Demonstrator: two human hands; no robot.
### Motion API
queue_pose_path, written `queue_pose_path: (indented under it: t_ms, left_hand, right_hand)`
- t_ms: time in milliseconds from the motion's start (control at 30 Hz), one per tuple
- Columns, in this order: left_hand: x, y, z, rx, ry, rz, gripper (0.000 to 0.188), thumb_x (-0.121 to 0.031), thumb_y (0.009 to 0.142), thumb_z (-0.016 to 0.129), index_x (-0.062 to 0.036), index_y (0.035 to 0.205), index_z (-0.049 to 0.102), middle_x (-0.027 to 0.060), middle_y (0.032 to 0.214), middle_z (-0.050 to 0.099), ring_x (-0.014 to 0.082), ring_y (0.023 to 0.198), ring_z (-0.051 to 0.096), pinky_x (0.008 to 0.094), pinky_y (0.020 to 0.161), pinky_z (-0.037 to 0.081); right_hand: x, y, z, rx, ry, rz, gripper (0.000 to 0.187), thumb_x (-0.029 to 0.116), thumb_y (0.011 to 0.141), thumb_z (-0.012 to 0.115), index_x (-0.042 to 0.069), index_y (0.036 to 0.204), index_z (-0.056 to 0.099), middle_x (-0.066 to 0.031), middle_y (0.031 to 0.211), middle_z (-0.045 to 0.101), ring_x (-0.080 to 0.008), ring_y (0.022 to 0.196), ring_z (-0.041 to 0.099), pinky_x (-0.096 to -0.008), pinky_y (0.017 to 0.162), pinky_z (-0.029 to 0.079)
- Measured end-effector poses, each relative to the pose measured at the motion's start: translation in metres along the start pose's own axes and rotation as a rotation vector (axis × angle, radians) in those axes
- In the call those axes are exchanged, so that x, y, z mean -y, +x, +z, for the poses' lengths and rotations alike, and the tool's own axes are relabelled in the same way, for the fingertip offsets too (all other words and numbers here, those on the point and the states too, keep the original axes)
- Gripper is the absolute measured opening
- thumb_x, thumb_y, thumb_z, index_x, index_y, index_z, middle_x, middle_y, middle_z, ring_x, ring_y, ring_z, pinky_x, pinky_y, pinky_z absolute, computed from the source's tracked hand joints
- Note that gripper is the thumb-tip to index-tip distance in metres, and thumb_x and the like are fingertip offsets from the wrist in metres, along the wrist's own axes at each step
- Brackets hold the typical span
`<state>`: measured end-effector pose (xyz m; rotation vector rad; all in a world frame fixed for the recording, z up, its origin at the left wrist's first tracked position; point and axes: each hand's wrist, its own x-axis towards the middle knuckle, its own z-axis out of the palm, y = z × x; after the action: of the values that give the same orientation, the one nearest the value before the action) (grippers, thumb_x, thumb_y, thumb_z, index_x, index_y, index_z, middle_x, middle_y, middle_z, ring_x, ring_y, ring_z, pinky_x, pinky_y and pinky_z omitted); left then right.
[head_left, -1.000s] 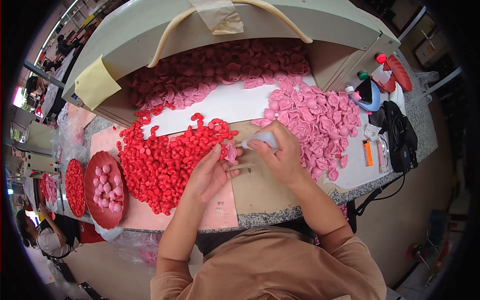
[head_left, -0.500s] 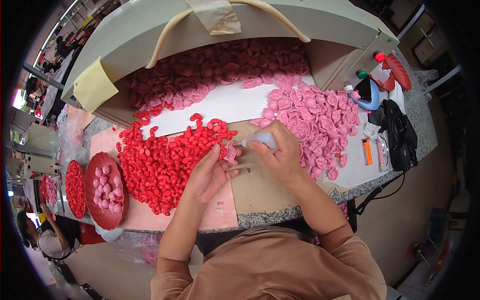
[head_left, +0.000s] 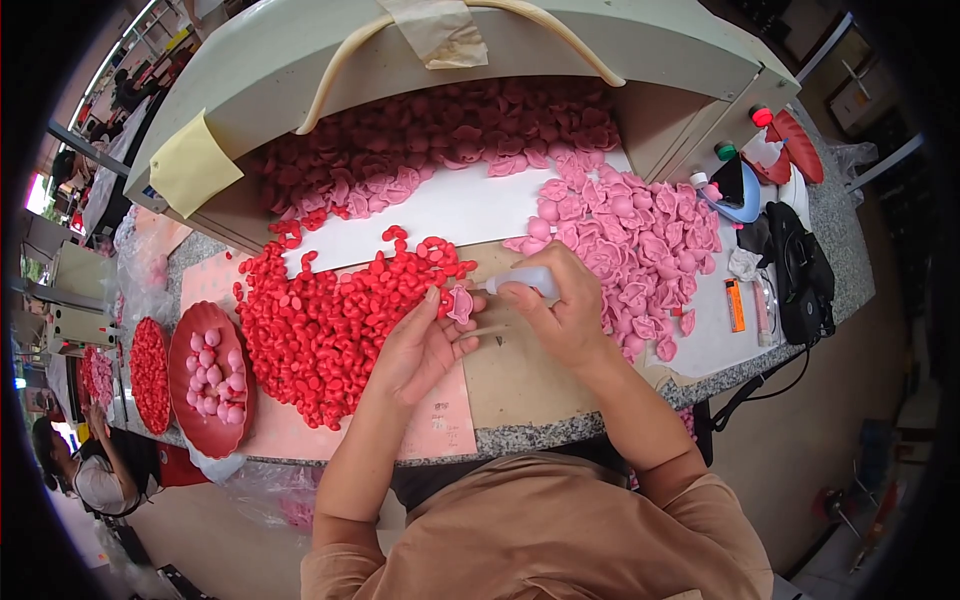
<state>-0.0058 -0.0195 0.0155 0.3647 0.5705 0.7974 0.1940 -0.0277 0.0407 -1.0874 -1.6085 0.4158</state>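
Observation:
My left hand [head_left: 418,348] is at the middle of the table, pinching a small pink ruffled piece [head_left: 460,305] at its fingertips. A bit of red shows beside that piece; whether it is joined to it I cannot tell. In my right hand [head_left: 572,320] is a pale translucent squeeze bottle [head_left: 522,282], tilted sideways. Its thin tip points left, close to the pink piece; whether they touch is too small to tell. Left of my hands spreads a heap of glossy red pieces [head_left: 320,330]. Pink petal-shaped and rounded pieces [head_left: 635,250] lie piled to the right.
A grey hood-like cabinet [head_left: 680,65] stands behind, with more pink pieces inside. At left are a red dish [head_left: 212,438] of pink balls and a dish of red pieces [head_left: 151,380]. An orange stick-like item [head_left: 735,305] and black bag [head_left: 803,270] lie right. Another person [head_left: 95,465] sits far left.
Both hands keep nearly the same place and hold. The bottle has shifted very slightly to the right. The whole view has moved a little.

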Motion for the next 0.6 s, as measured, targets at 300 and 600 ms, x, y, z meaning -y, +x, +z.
queue_pose_path:
  t_ms: [300,600]
  left_hand:
    - [0.0000,0.0002,-0.0017,0.005,0.007,-0.001,0.039,-0.034,0.098,0.042,-0.0025,0.118,0.052,0.0124,0.109,0.061,0.0143,0.087,0.058,0.0326,0.078,0.050]
    - [0.0003,0.0001,-0.0011,0.010,0.009,0.000,0.040,-0.034,0.099,0.041,-0.0015,0.121,0.051,0.0123,0.109,0.061,0.0143,0.087,0.058,0.0323,0.078,0.050]
  right_hand:
    - [0.0014,0.0013,0.0003,-0.003,-0.001,0.004,0.021,0.020,0.080,0.070,0.003,0.083,0.059,-0.0073,0.074,0.056,-0.0172,0.062,0.054,-0.0285,0.055,0.042]
    - [-0.0003,0.0015,0.0005,0.008,-0.018,-0.034,0.020,0.019,0.079,0.070,0.003,0.083,0.059,-0.0080,0.074,0.056,-0.0196,0.062,0.056,-0.0295,0.055,0.042]
